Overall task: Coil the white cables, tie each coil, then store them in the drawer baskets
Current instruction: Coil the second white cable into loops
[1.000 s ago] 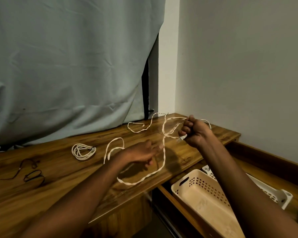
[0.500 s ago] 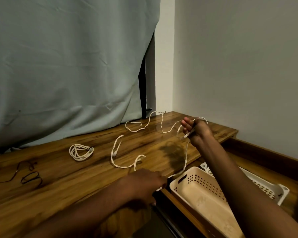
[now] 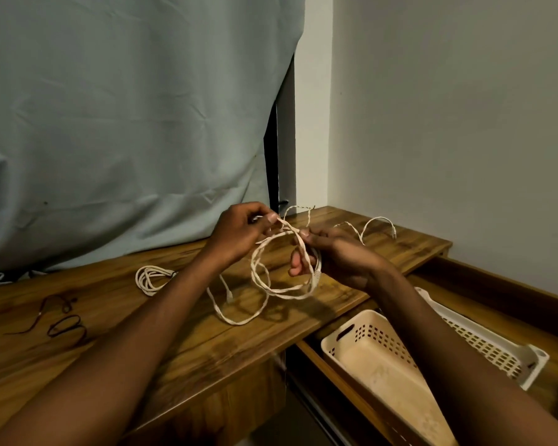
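Cable: the white cable (image 3: 284, 272) hangs in loose loops between both hands, above the bench's front edge; one tail drops onto the wood, the other arcs off toward the far right corner.
Left hand: the left hand (image 3: 239, 233) has thumb and fingertips pinched tight on a strand at the top of the loop.
Right hand: the right hand (image 3: 332, 255) is curled round the loop's right side, fingertips nipping the crossing strands.
Finished coil: a coiled cable (image 3: 150, 278) lies on the bench (image 3: 110, 346), left of the hands, toward the back edge.
Dark ties: thin dark ties (image 3: 62, 323) lie near the left end.
Baskets: a cream basket (image 3: 361, 346) and a white basket (image 3: 496, 352) sit in the open drawer (image 3: 512, 284).
Hard to see: forearms hide parts of both baskets; the knuckles cover the right palm's grip.
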